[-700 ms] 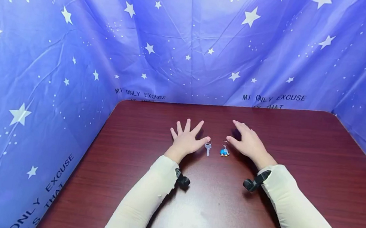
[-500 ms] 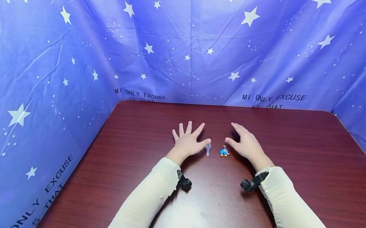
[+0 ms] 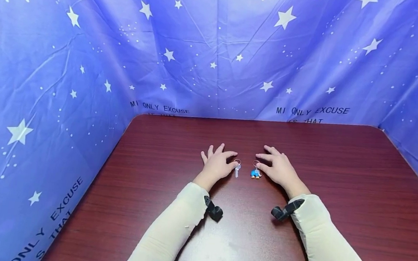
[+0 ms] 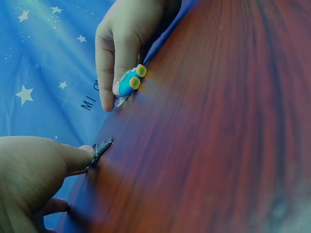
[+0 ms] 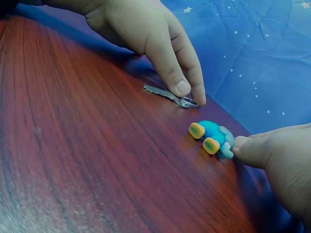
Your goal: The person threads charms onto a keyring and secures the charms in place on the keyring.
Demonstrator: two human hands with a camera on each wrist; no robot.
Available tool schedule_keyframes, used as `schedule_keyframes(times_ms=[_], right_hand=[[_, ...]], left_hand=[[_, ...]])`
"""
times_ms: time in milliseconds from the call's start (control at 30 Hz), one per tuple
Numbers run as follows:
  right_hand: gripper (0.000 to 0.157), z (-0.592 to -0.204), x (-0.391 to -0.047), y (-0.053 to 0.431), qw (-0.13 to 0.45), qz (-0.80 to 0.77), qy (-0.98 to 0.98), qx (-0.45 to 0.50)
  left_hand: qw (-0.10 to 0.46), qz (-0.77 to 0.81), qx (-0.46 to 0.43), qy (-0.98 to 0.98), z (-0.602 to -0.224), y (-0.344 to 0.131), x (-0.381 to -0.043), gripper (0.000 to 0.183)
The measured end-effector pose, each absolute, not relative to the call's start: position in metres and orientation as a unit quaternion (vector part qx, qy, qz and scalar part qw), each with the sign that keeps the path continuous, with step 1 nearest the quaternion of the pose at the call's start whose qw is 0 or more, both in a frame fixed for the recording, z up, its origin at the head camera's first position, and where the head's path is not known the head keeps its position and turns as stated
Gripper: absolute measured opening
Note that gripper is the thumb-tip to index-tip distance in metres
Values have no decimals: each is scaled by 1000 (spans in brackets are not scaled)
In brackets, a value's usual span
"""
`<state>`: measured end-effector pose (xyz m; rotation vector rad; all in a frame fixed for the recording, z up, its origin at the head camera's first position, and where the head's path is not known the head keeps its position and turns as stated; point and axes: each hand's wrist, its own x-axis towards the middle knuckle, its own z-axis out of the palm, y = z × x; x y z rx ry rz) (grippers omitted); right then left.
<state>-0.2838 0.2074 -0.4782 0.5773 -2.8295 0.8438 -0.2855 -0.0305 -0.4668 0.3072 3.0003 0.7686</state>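
Observation:
A silver key (image 3: 237,172) on a metal ring lies on the table, beside my left hand (image 3: 216,165). My left thumb tip is at the head of the key, and the index fingertip is at the far side of the ring, with a gap between them. To the right lies a small blue elephant keychain (image 3: 255,174) with yellow feet (image 5: 196,130). My right hand (image 3: 282,169) has its thumb at the elephant's head and its index finger reaching past the keychain's ring. Both hands' other fingers are stretched out loosely.
The dark red wooden table (image 3: 360,199) extends around both hands. A blue curtain (image 3: 219,41) with white stars hangs along its back and sides. Black wrist cameras (image 3: 213,210) sit on cream sleeves (image 3: 170,233).
Both hands have come nearer the body and toward each other. Each index finger has come down toward its thumb, around the two rings. The key and elephant keychain stay in place.

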Motion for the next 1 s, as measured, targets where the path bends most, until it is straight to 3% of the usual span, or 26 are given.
schedule_keyframes(times_ms=[233,400,1000], right_hand=[[18,-479,-281,203,83,301,-928,203],[3,-479,-281,203,94,330,-921,185],[10,-477,-284,207,54,413,-898,141]], left_hand=[[-37,310,97,945,-468,-30,-284,13],[-59,345,91,932,-470,-29,-285,9],[-62,350,118,927,-464,-27,-284,11]])
